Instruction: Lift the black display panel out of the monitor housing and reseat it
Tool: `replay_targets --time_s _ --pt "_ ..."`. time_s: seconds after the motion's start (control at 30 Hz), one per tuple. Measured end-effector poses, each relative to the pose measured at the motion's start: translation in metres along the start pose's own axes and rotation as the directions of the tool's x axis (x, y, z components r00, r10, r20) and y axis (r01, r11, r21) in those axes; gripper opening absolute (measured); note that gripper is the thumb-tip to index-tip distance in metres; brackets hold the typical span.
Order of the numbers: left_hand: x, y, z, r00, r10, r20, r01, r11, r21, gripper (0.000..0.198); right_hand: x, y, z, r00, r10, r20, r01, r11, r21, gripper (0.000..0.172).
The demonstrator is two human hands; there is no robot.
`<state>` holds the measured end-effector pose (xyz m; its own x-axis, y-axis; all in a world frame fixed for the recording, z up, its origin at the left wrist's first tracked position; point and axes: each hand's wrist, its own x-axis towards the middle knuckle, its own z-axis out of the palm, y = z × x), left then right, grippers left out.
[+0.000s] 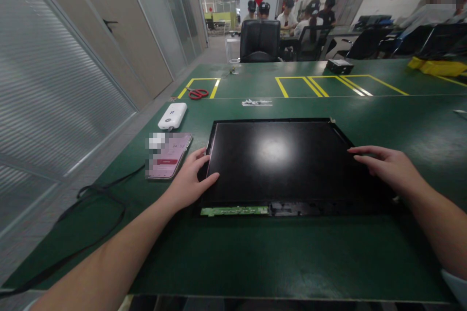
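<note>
A black LCD panel (248, 165) lies flat on the green table in front of me. A narrow green circuit board (235, 210) runs along the left part of its near edge. My left hand (193, 177) grips the panel's left side, with the thumb over the dark surface and the fingers at the edge. At the opposite side, my right hand (386, 165) holds the right edge with its fingertips; part of its grip is hidden under the hand.
Left of the panel lie a lit phone (170, 155), a white power bank (172, 116) and a black strap (102, 187). Red-handled scissors (198, 94), small white pieces (257, 102) and a black box (339, 66) are farther back. Several people sit beyond the green table (277, 257).
</note>
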<state>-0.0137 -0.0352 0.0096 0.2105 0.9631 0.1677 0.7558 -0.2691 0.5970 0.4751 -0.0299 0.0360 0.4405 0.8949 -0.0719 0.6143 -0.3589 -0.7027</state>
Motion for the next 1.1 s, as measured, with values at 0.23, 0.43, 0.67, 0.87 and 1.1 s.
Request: replay_targets --time_s 0.23,0.43,0.67,0.87,1.1 --pt "-0.0002 -0.0007 0.002 1.0 0.018 -0.008 -0.018 1.0 0.013 0.052 -0.0005 -0.0011 0.0002 0.999 -0.044 -0.013 0.044 0.999 -0.008 0.06" --pt "-0.0002 0.0011 0.0018 1.0 0.006 0.009 -0.006 1.0 0.03 0.056 -0.0016 -0.005 0.0003 1.0 -0.005 -0.005 0.005 1.0 -0.017 0.068" --pt "-0.0006 -0.0031 0.0019 1.0 0.025 0.004 -0.025 0.999 0.028 0.053 -0.0007 -0.0041 0.0006 1.0 -0.02 -0.021 0.019 0.999 -0.029 0.063" --pt "-0.0007 -0.003 0.0018 0.999 0.033 0.001 -0.033 0.999 0.027 0.053 0.0005 -0.0012 0.001 0.998 -0.062 -0.025 0.061 0.998 -0.031 0.056" --pt "-0.0015 0.0014 0.0008 1.0 0.006 0.02 -0.007 0.999 0.043 0.056 0.001 -0.0009 0.001 1.0 -0.016 -0.013 0.016 0.999 -0.034 0.062"
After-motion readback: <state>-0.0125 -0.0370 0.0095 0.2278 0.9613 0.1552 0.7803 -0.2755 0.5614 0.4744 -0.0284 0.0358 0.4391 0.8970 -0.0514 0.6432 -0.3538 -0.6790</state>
